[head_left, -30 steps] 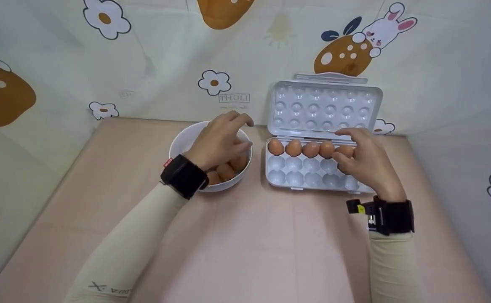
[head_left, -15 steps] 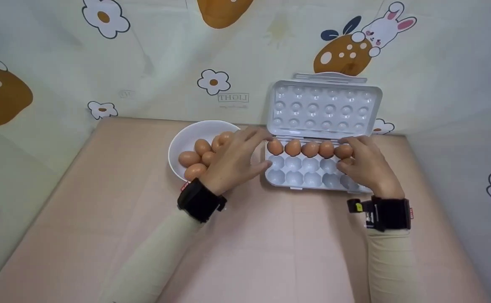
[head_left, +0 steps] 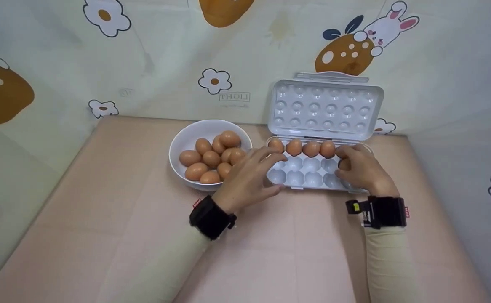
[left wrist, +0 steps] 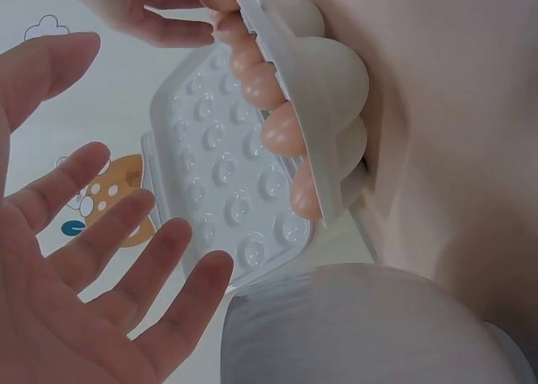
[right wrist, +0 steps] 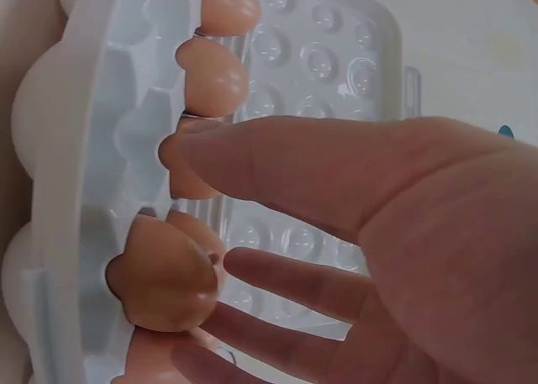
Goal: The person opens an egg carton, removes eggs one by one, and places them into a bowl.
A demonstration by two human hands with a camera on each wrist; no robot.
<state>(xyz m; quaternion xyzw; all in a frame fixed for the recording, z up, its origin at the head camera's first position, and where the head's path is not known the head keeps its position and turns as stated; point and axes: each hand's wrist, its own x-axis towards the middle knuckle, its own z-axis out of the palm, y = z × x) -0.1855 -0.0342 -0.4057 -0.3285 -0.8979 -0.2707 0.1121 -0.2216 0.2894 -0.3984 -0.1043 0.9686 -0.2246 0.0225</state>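
A white plastic egg box (head_left: 303,188) with its lid raised holds a back row of brown eggs (head_left: 311,149). Over its left front cups reaches my left hand (head_left: 245,179), fingers spread and nothing in the palm, as the left wrist view confirms. At the box's right end is my right hand (head_left: 368,173). Seen from the right wrist, one egg (right wrist: 166,275) sits in the middle row, with fingertips (right wrist: 252,268) right beside it. The thumb overlaps a back-row egg (right wrist: 192,170) there, and the hand's fingers are extended rather than curled round an egg.
Left of the box stands a white bowl (head_left: 180,141) with several brown eggs (head_left: 211,159) in it, partly behind the left hand. The box lid (head_left: 325,110) leans up near the patterned backdrop (head_left: 161,63). A pinkish cloth (head_left: 270,252) covers the table.
My left hand has come out of the bowl and moved right and toward me, to the box's left end. My right hand has shifted slightly from the back row toward the middle row.
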